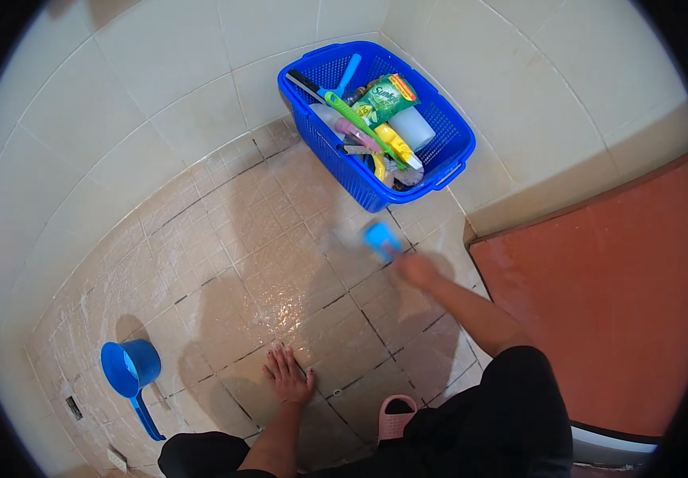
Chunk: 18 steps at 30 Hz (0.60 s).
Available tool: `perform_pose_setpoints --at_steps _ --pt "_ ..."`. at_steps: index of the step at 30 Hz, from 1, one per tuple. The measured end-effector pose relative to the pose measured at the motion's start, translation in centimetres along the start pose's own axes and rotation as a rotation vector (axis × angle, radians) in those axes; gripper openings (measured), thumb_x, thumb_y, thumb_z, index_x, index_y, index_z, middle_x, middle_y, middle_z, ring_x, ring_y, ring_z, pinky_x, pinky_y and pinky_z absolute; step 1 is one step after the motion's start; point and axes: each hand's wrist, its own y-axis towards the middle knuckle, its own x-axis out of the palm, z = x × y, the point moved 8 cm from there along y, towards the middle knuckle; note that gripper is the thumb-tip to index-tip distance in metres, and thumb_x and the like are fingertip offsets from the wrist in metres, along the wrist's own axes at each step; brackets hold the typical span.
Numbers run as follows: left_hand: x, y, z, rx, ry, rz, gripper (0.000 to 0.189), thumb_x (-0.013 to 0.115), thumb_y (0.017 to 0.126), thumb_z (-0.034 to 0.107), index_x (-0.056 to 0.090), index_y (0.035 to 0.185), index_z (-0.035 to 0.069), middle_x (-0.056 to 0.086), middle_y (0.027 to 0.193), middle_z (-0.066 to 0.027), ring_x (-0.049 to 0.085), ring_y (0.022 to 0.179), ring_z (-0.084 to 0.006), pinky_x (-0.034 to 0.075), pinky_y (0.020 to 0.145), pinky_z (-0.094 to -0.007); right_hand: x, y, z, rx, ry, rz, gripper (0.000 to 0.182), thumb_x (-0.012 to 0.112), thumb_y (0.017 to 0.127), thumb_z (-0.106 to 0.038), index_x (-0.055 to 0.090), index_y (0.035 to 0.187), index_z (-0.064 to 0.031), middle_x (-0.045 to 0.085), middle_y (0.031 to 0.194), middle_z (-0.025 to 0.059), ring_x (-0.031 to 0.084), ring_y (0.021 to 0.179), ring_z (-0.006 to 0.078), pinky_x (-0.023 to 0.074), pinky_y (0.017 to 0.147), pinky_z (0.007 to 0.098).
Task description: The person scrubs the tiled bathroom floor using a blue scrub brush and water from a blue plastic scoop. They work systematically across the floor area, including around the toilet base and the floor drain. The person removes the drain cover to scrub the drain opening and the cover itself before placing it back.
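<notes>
My right hand [418, 270] grips a light-blue scrub brush [381, 236] low over the tiled floor [296, 251]. Motion blurs both, and the bristles cannot be made out. Flat on the wet tiles, with its fingers apart, rests my left hand [287, 377]; it holds nothing. Whitish suds streak the floor, mostly on the left side. A blue plastic dipper [146, 360], its long handle pointing towards me, sits to the left of my left hand, with a little whitish liquid visible inside.
Beyond the brush stands a blue plastic basket [335, 170] against the corner, holding a squeegee [342, 76], a green-handled brush [350, 113], a green pouch [384, 101] and bottles. Tiled walls [164, 77] border the floor. A red raised surface [589, 299] lies right; my pink slipper [396, 421] is below.
</notes>
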Motion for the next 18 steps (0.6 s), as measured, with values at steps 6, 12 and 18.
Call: perform_pose_setpoints --at_steps 6,12,18 --pt "0.0 0.2 1.2 0.03 -0.019 -0.001 0.074 0.048 0.069 0.035 0.018 0.13 0.005 0.011 0.137 -0.0161 0.004 0.127 -0.0331 -0.001 0.1 -0.0499 -10.8 2.9 7.6 0.496 -0.091 0.314 0.055 0.039 0.081 -0.019 0.015 0.131 -0.0164 0.057 0.089 0.0214 0.057 0.079 0.0349 0.0447 0.067 0.0435" --pt "-0.3 0.2 0.3 -0.009 -0.01 0.0 0.075 0.048 0.068 0.034 0.018 0.13 0.005 0.011 0.137 -0.0156 0.004 0.127 -0.0329 -0.001 0.1 -0.0499 -3.3 -1.6 -1.6 0.136 -0.271 0.01 0.051 0.027 0.085 -0.017 0.007 0.133 -0.0196 0.054 0.095 0.0246 0.056 0.078 0.0361 0.0443 0.065 0.0448" --pt "-0.2 0.2 1.4 0.048 -0.019 0.044 0.076 0.049 0.068 0.033 0.017 0.131 0.005 0.011 0.137 -0.0159 0.004 0.127 -0.0331 0.0 0.1 -0.0499 -9.7 -1.4 11.4 0.544 0.06 0.274 0.055 0.033 0.084 -0.022 0.009 0.133 -0.0148 0.055 0.087 0.0264 0.057 0.074 0.0358 0.0446 0.061 0.0452"
